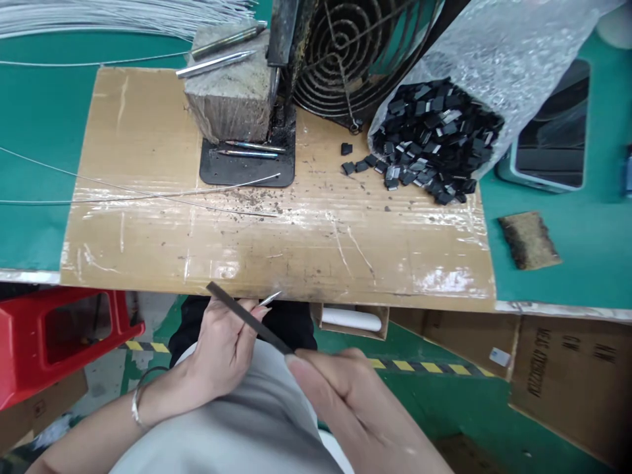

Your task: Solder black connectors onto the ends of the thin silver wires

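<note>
My left hand (222, 345), just off the table's front edge, is closed on a thin metal soldering iron tip (271, 298). Its pointed end sticks out to the right past the fingers; the rest is hidden. Closed around one end of a flat, dark file (254, 324) is my right hand (345, 388), in the foreground. The file slants up to the left, crossing in front of my left hand's fingers. Whether it touches the tip I cannot tell. Similar pointed tips (217, 63) lie on a worn grey block (230, 105), and others (249, 155) on the black base below.
Cardboard (148, 243) covers the table, with wires (123, 192) and dark crumbs on it. A fan (345, 52) stands behind. To the right, small black connectors (434, 141) spill from a bubble-wrap bag (498, 59). Further right are a phone-like device (553, 131) and a brown sponge (530, 240).
</note>
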A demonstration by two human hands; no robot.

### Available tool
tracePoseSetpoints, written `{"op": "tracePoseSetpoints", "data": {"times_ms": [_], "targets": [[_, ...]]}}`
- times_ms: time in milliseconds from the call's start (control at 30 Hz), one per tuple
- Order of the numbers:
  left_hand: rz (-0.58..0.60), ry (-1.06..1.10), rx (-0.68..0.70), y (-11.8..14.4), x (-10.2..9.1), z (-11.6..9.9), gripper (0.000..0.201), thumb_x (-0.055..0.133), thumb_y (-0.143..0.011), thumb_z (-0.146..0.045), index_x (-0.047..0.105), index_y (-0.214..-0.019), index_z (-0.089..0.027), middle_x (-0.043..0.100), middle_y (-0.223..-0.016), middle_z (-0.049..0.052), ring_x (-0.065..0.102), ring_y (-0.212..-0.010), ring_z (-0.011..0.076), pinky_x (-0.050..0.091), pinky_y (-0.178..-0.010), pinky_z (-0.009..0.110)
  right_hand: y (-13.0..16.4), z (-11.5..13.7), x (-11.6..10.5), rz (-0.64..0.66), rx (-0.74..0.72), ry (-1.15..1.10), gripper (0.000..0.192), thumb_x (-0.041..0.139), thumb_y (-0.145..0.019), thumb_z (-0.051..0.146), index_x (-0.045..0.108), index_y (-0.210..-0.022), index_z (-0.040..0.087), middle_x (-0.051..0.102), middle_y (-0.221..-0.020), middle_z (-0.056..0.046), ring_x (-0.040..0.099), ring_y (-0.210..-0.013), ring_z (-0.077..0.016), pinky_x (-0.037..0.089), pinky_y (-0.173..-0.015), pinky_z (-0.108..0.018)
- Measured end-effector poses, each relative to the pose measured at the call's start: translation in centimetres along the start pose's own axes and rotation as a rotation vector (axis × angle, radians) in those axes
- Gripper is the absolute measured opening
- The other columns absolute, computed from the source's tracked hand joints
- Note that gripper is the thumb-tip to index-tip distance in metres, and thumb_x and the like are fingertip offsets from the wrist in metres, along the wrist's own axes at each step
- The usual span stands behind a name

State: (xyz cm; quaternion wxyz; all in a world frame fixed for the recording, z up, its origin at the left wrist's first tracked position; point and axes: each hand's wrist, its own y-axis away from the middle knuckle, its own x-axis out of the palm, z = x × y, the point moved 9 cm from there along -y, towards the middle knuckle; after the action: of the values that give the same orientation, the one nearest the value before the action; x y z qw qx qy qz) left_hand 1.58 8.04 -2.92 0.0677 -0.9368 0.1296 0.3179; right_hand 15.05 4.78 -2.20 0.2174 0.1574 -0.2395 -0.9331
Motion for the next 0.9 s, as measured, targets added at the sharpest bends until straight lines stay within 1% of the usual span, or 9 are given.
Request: {"op": "tracePoseSetpoints", "data": {"times_ms": [67, 167, 267, 333, 433, 600, 667, 733, 900], "targets": [[0.001, 0.011, 0.000, 0.0, 0.0, 0.0, 0.037, 0.042, -0.099, -0.010, 0.035, -0.065, -0.023, 0.043, -0.053, -0.005, 0.039, -0.048, 0.0128, 0.033, -0.054, 0.029, 0.7, 0.4, -0.3, -0.056, -0.048, 0.097, 0.052, 0.037, -0.110, 0.046, 0.030, -0.064, 0.023, 0.035, -0.056, 0.007, 0.028, -0.051, -0.0097, 0.026, -0.048, -0.026], [0.003, 0.023, -0.012, 0.0, -0.1, -0.1, 0.036, 0.042, -0.099, -0.009, 0.038, -0.067, -0.023, 0.044, -0.054, -0.006, 0.039, -0.049, 0.0128, 0.034, -0.055, 0.029, 1.2, 0.9, -1.3, -0.212, -0.168, 0.302, 0.044, 0.040, -0.111, 0.035, 0.041, -0.069, 0.023, 0.047, -0.056, 0.007, 0.037, -0.047, -0.0089, 0.031, -0.048, -0.024], [0.009, 0.035, -0.029, -0.1, -0.1, -0.1, 0.036, 0.042, -0.100, -0.011, 0.039, -0.067, -0.023, 0.044, -0.055, -0.005, 0.040, -0.050, 0.0128, 0.033, -0.055, 0.029, 1.7, 1.7, -2.2, -0.421, -0.333, 0.551, 0.041, 0.041, -0.110, 0.030, 0.047, -0.070, 0.023, 0.045, -0.052, 0.007, 0.039, -0.041, -0.0091, 0.030, -0.045, -0.025], [0.012, 0.044, -0.037, -0.1, -0.1, 0.1, 0.037, 0.041, -0.101, -0.012, 0.038, -0.066, -0.023, 0.043, -0.054, -0.005, 0.039, -0.049, 0.0126, 0.033, -0.054, 0.029, 1.8, 1.7, -2.3, -0.488, -0.375, 0.631, 0.043, 0.041, -0.110, 0.029, 0.046, -0.068, 0.023, 0.040, -0.050, 0.008, 0.036, -0.038, -0.0086, 0.027, -0.042, -0.025], [0.016, 0.065, -0.038, 0.0, 0.1, 0.3, 0.038, 0.041, -0.101, -0.014, 0.036, -0.065, -0.023, 0.041, -0.053, -0.006, 0.037, -0.048, 0.0121, 0.031, -0.053, 0.029, 1.4, 0.9, -2.2, -0.422, -0.319, 0.555, 0.043, 0.042, -0.110, 0.029, 0.043, -0.068, 0.023, 0.039, -0.050, 0.008, 0.034, -0.039, -0.0082, 0.026, -0.041, -0.025], [0.029, 0.101, -0.043, 0.1, 0.5, 0.8, 0.038, 0.041, -0.103, -0.015, 0.038, -0.065, -0.023, 0.042, -0.055, -0.005, 0.038, -0.049, 0.0118, 0.032, -0.053, 0.029, 0.2, -1.3, -1.8, -0.215, -0.064, 0.197, 0.049, 0.038, -0.111, 0.045, 0.036, -0.066, 0.024, 0.036, -0.054, 0.008, 0.026, -0.050, -0.0092, 0.024, -0.045, -0.025], [0.035, 0.111, -0.047, 0.1, 0.5, 0.9, 0.038, 0.041, -0.103, -0.016, 0.039, -0.066, -0.023, 0.042, -0.055, -0.005, 0.038, -0.050, 0.0118, 0.031, -0.053, 0.029, -0.4, -1.5, -1.5, -0.160, -0.023, 0.097, 0.053, 0.034, -0.110, 0.051, 0.031, -0.065, 0.023, 0.033, -0.056, 0.008, 0.026, -0.053, -0.0095, 0.025, -0.047, -0.025], [0.041, 0.121, -0.051, 0.1, 0.5, 1.0, 0.038, 0.041, -0.104, -0.016, 0.038, -0.066, -0.023, 0.041, -0.056, -0.006, 0.038, -0.050, 0.0116, 0.031, -0.053, 0.028, -0.8, -1.3, -1.4, -0.139, -0.026, 0.046, 0.055, 0.033, -0.110, 0.053, 0.029, -0.064, 0.023, 0.031, -0.057, 0.007, 0.027, -0.054, -0.0093, 0.025, -0.049, -0.025], [0.051, 0.149, -0.069, 0.1, 0.5, 1.1, 0.038, 0.042, -0.103, -0.014, 0.036, -0.066, -0.023, 0.039, -0.056, -0.006, 0.037, -0.052, 0.0114, 0.030, -0.053, 0.028, -0.7, -1.2, -1.9, -0.173, -0.013, 0.035, 0.054, 0.036, -0.109, 0.054, 0.029, -0.065, 0.023, 0.031, -0.057, 0.008, 0.024, -0.055, -0.0098, 0.022, -0.049, -0.026]]}}
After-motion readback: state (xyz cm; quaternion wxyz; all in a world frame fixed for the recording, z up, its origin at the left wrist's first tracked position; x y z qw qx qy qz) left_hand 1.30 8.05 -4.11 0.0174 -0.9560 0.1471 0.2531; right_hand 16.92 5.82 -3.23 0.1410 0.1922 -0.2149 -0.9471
